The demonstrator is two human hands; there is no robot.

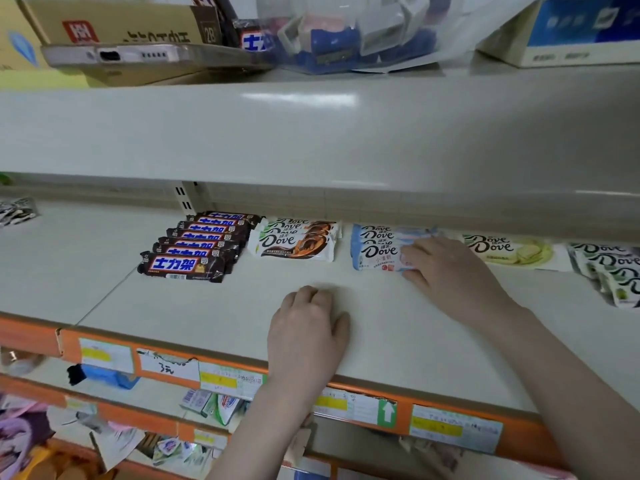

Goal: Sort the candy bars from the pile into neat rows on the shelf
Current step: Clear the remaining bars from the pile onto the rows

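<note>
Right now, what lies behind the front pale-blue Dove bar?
Behind the front pale-blue Dove bar, more pale-blue Dove bars overlap rearward. The right hand covers their right ends.

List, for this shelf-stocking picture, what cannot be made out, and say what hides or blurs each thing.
- Right end of the blue Dove bars, head view: covered by the right hand.
- Loose Dove pile, head view: cut off by the right edge, so no count.
- Price labels on the shelf front, head view: print too small and blurred.
- Left hand, head view: fingertips curl under, hidden by its back.
</note>
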